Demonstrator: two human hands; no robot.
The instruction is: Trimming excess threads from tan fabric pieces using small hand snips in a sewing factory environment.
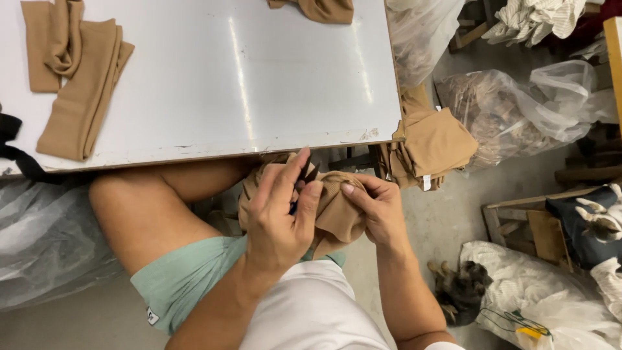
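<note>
Fingertips [348, 189] of the right hand [379, 210] press into a bunched piece of tan knit fabric [337, 214], thumb and forefinger pinching a fold of it, while the left hand [278, 217] curls around the other side with its fingers drawn together over the cloth and what looks like a small dark tool [304, 178] held between them; whether it is a clipper or a blade cannot be told. The fabric sits in the person's lap, just below the near edge of a white worktable [214, 84] and above a knee in pale green shorts [188, 282].

The cloth appears thin, light and stretchy, collapsing into soft folds wherever it is gripped, so it likely slides and shifts rather than holding a shape. A firm pinch on a seam or folded edge, with the other hand keeping the material taut, looks the surest hold.

More tan pieces lie folded on the table's far left [78, 84], another at its top edge [317, 10], and a stack hangs off the table's right corner [431, 146]. Clear plastic bags of fabric [512, 107] crowd the concrete floor to the right, where a small dark-and-tan dog [461, 291] lies beside a white sack [518, 285].
</note>
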